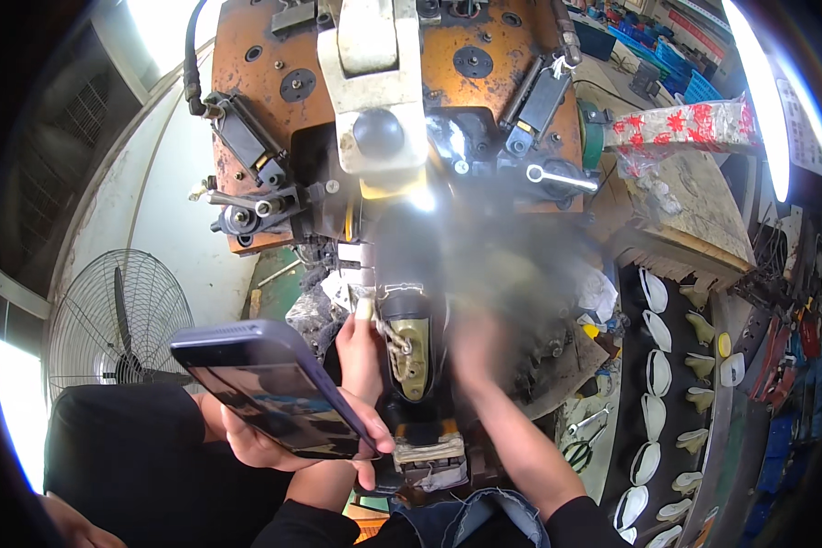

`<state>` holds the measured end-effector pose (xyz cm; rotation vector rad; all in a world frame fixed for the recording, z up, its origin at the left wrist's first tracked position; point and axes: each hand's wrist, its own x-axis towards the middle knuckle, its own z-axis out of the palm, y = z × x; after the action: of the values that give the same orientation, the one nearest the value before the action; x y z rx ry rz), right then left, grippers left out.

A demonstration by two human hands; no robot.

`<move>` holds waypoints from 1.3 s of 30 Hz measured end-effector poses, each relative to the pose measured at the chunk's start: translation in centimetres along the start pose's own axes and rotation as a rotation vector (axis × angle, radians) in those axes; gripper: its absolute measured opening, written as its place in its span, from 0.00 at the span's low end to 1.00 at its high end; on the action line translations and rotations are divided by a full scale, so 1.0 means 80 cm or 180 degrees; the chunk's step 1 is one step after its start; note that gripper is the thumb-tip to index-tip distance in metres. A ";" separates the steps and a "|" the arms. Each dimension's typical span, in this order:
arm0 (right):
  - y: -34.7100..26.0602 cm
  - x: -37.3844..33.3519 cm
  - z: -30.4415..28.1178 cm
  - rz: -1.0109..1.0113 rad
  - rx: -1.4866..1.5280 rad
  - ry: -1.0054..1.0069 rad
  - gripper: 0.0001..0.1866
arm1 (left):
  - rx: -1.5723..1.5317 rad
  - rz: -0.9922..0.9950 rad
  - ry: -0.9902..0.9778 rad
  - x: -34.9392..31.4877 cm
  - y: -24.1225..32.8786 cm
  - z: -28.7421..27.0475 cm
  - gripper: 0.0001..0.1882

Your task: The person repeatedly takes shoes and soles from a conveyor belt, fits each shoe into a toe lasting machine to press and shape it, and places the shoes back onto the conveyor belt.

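In the middle of the machine stands an olive shoe last (415,352) with dark material around it and a twisted cord (398,347) along its left side. Close beside the cord is my left hand (360,354), its fingers drawn together at a pale, narrow piece (364,308) that I cannot make out. My right hand (478,342) is to the right of the last, smeared by motion, so its fingers do not show. A dark, greenish blur (511,260) spreads above that hand; whether the hand holds it is unclear. Another person's hand (260,443) holds a phone (279,388) over my left forearm.
The orange machine plate (475,96) and its pale central arm (379,100) stand ahead. A caged fan (119,320) is at left. Several white shoe pieces (653,420) line a dark rack at right, near scissors (577,454) and a wrench (589,420).
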<state>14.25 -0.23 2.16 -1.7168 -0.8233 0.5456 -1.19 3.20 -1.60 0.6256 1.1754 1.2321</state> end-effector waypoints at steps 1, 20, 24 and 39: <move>0.050 0.019 -0.014 -0.0134 -0.0203 0.0220 0.12 | 0.0310 0.0252 0.0272 -0.003 0.002 -0.010 0.14; 0.239 0.055 -0.167 -0.0107 -0.1489 0.0009 0.13 | 0.3570 -0.0354 -0.2839 -0.090 -0.171 -0.178 0.10; 0.210 0.039 -0.133 -0.0101 -0.1426 -0.0474 0.13 | 0.3186 0.0614 -0.1934 -0.131 -0.125 -0.185 0.13; 0.052 -0.179 -0.291 0.0212 0.1880 -0.2613 0.35 | 0.1198 0.0996 -0.2739 -0.285 0.066 0.075 0.26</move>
<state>22.60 -26.52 4.36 -0.9484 -1.0249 1.4310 4.47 -15.40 12.75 1.4873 0.5754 0.8243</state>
